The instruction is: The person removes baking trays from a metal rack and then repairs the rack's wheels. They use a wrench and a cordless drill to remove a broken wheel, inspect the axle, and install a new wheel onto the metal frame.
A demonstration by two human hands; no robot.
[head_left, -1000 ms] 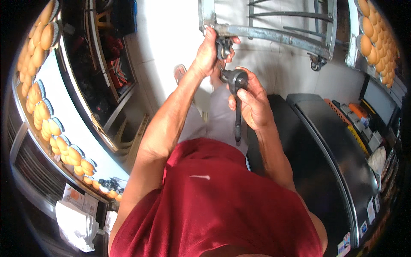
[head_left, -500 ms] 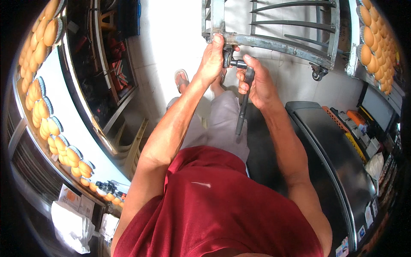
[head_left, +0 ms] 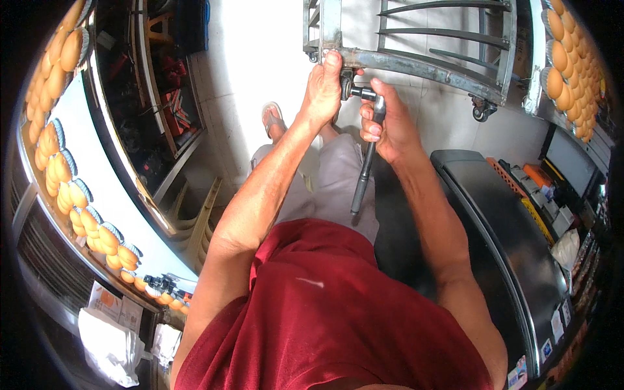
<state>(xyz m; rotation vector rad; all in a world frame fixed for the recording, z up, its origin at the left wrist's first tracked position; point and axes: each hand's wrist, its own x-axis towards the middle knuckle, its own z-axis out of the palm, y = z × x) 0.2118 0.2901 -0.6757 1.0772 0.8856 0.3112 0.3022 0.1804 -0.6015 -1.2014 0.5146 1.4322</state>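
A grey metal rack frame on castors stands in front of me. My left hand grips its lower corner bar, thumb up against the upright. My right hand holds the head end of a black ratchet wrench. The wrench's socket sits against a fitting just under the corner of the frame, between the two hands. The long handle hangs down toward my red shirt. What the socket sits on is hidden by my fingers.
Trays of golden buns line a rack on the left, more buns at the upper right. A dark steel-topped cabinet stands on the right, a castor wheel behind it. My sandalled foot rests on the white tiled floor.
Both hands have risen to the frame's corner. The wrench, held lower and away from the frame a second ago, now has its socket at the fitting under the corner bar.
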